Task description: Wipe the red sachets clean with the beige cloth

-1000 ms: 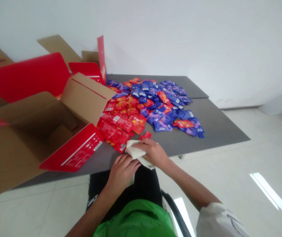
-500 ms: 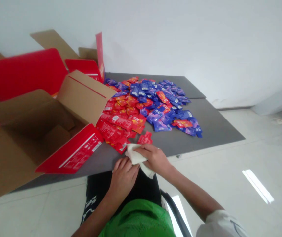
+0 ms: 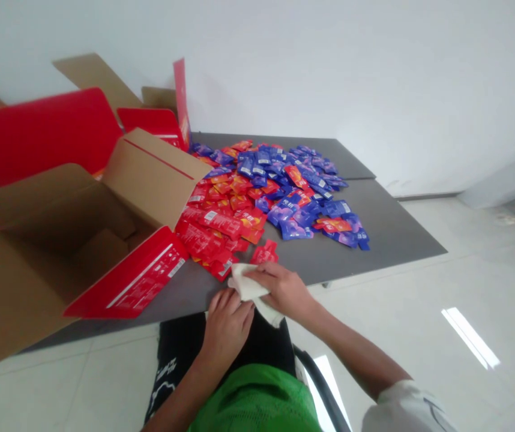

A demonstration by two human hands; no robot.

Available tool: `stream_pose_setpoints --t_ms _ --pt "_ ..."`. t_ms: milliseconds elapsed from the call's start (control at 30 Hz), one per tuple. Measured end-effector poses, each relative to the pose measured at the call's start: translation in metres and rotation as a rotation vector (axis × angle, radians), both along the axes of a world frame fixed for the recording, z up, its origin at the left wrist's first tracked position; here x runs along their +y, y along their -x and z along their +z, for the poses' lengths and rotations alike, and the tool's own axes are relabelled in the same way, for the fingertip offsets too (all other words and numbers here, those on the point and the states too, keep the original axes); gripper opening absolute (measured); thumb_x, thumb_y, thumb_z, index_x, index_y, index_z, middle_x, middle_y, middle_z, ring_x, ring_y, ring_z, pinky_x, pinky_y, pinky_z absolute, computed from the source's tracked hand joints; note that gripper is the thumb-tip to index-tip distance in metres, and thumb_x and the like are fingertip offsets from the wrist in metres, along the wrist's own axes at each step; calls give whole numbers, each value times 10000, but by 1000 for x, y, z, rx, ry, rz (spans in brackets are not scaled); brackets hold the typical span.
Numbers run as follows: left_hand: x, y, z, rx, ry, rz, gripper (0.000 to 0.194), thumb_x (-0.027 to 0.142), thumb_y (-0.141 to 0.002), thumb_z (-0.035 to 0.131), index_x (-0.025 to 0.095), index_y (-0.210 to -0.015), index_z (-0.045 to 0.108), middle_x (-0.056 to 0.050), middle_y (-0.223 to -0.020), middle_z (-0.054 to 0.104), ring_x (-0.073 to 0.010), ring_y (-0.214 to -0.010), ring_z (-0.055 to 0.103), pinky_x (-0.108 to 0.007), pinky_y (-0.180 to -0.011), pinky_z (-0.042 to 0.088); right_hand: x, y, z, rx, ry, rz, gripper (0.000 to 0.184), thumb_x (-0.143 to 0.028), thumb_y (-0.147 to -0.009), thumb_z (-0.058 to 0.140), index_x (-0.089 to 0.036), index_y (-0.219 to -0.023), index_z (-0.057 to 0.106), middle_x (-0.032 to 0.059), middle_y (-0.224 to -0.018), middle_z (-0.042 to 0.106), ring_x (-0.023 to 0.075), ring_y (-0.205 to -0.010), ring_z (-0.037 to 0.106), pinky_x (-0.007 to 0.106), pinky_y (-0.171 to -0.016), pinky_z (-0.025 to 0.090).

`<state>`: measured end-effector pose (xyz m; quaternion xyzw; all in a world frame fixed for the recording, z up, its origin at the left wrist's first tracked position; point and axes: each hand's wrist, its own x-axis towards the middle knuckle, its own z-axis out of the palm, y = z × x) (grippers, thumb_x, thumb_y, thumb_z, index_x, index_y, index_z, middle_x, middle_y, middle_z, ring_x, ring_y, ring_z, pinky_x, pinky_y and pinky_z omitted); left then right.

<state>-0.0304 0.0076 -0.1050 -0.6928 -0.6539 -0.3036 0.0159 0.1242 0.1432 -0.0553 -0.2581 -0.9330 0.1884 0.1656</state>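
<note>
My right hand (image 3: 287, 291) grips a folded white cloth (image 3: 251, 285) at the table's front edge, and part of the cloth hangs down over my lap. My left hand (image 3: 228, 321) is just left of it, palm down, with its fingers curled together against the cloth's lower side. What is under those fingers, if anything, is hidden. Just beyond the cloth lies a single red packet (image 3: 264, 252). A heap of red packets (image 3: 215, 231) spreads behind and to the left of it, and blue-purple packets (image 3: 291, 210) are piled farther right.
A large open cardboard box (image 3: 126, 288) with red outer flaps fills the left, its near flap reaching past the table edge. Another open red box (image 3: 149, 120) stands behind it. The grey table (image 3: 397, 234) meets a white wall (image 3: 329, 72) at the back.
Both hands and the cloth are in almost the same place. My left forearm has shifted slightly to the right. The packets and boxes have not moved.
</note>
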Motion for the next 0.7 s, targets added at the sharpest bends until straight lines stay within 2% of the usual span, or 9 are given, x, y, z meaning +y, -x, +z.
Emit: stream_pose_setpoints --t_ms 67,167,267,367,433,500,567,633,700 --pt "0 -1 1 -9 9 2 197 177 -980 586 211 -1072 757 -88 -1115 747 -292 -1153 653 -465 -1029 442 2 4 -4 -42 24 3 406 -229 -960 622 -285 -1362 658 62 -1259 685 193 -1097 675 251 -902 539" --pt "1 0 4 -39 9 -25 312 167 -993 572 236 -1273 689 -71 -1266 719 -266 -1261 611 -441 -1062 419 32 2 -2 -95 -8 -127 421 -199 -946 623 -274 -1358 664 73 -1303 667 209 -1128 671 266 -934 533" --pt "1 0 5 -50 11 -24 318 163 -989 575 244 -1275 688 -66 -1276 718 -257 -1268 611 -433 -1061 419 52 -4 6 -124 -62 -227 436 -169 -941 603 -259 -1363 665 80 -1268 673 217 -1080 683 274 -906 540" --pt "1 -1 4 -44 13 -8 312 162 -980 580 246 -1254 702 -77 -1253 723 -273 -1259 614 -443 -1049 433 33 -5 8 -70 -72 -155 474 -163 -938 604 -273 -1398 638 76 -1266 671 211 -1108 669 269 -921 532" --pt "0 -2 3 -32 18 12 250 180 -973 592 239 -1166 739 -88 -1175 738 -292 -1204 637 -456 -1027 449 12 -2 4 -52 -36 -56 461 -201 -950 615 -284 -1402 631 71 -1265 675 203 -1106 668 260 -911 534" --pt "-1 -2 2 -29 23 23 212 190 -972 599 230 -1110 754 -92 -1132 740 -299 -1176 645 -462 -1024 452 3 2 -1 -77 6 -6 431 -233 -957 622 -290 -1384 643 62 -1261 682 197 -1083 678 252 -887 541" --pt "-1 -2 2 -40 24 9 253 181 -978 591 231 -1183 731 -86 -1193 731 -288 -1221 628 -455 -1051 439 11 5 -3 -101 16 -48 419 -227 -952 625 -291 -1365 656 59 -1279 678 197 -1091 678 252 -898 538" --pt "-1 -2 3 -56 23 -11 323 168 -984 581 241 -1280 687 -75 -1274 712 -267 -1280 601 -443 -1077 424 30 3 -1 -120 -4 -142 419 -214 -945 625 -283 -1356 665 65 -1295 669 204 -1104 675 256 -914 533" --pt "-1 -1 3 -63 22 -14 335 166 -986 580 248 -1295 679 -69 -1294 705 -255 -1292 597 -437 -1083 420 44 -1 4 -136 -40 -218 427 -192 -941 616 -266 -1359 666 74 -1279 671 209 -1086 679 261 -908 532"
